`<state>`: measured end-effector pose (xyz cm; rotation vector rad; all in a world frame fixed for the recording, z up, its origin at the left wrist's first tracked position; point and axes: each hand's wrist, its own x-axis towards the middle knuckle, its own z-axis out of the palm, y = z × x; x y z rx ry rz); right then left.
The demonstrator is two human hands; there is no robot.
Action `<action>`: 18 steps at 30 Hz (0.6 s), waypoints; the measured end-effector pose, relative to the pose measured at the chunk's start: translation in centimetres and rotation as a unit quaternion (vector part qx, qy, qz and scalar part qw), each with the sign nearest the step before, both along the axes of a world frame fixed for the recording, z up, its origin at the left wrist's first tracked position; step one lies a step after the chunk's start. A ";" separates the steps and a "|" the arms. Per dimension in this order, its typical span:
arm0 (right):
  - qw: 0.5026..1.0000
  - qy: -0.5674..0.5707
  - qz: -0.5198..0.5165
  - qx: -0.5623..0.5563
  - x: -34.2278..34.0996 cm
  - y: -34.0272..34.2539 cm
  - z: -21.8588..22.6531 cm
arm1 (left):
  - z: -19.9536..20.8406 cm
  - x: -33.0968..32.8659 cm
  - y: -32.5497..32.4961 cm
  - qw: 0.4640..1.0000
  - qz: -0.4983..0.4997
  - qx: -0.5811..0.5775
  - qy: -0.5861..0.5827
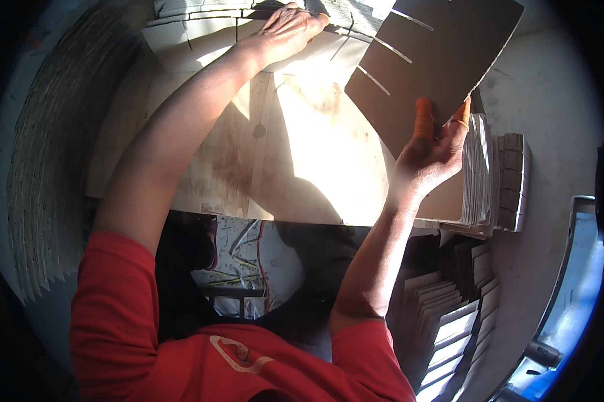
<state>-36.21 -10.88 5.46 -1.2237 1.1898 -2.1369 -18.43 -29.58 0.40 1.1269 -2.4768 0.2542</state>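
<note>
My right hand (431,151) grips a brown cardboard sheet (436,53) by its lower edge, the thumb on the face toward me. Several narrow slots are cut into the sheet's left edge, and it is held tilted above the table's right side. Orange covers show on the thumb and a finger. At the far edge of the table, my left hand (288,32) is closed over the top of a white slotted cardboard partition (208,43). Its fingertips are partly hidden among the crossed strips. The sheet's upper left part overlaps the partition's right end in this view.
A wooden table (228,154) lies in front of me, partly in bright sun. Tall stacked cardboard (61,147) lines the left. To the right stand a stack of brown sheets (473,174) and a slotted bundle (513,181). More cardboard pieces (443,321) lean below, at the right.
</note>
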 end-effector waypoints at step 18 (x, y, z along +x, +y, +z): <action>0.916 0.353 -0.189 0.033 -0.4 -0.2 -0.8 | 0.5 -0.7 5.0 0.986 -0.057 0.153 -0.035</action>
